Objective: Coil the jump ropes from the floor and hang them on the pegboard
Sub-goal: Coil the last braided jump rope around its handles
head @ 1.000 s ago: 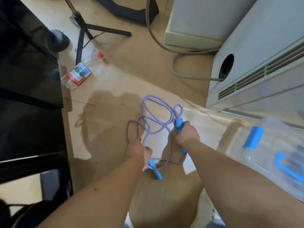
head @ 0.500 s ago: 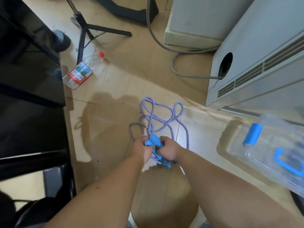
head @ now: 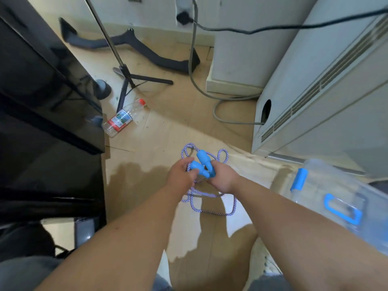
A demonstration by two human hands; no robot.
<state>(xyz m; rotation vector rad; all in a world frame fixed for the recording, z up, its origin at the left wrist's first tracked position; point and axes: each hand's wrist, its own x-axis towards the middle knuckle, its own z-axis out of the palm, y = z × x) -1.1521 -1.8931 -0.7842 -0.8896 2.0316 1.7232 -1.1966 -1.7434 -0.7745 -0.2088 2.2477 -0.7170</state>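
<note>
Head view: left hand [head: 182, 175] and right hand [head: 223, 178] grip jump rope [head: 210, 211] handles [head: 202, 163].

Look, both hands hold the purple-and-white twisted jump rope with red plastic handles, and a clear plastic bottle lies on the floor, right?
Almost. The plastic handles are blue, not red; the head view shows it. The left hand and the right hand do hold the purple-and-white twisted jump rope, and the clear plastic bottle does lie on the floor.
</note>
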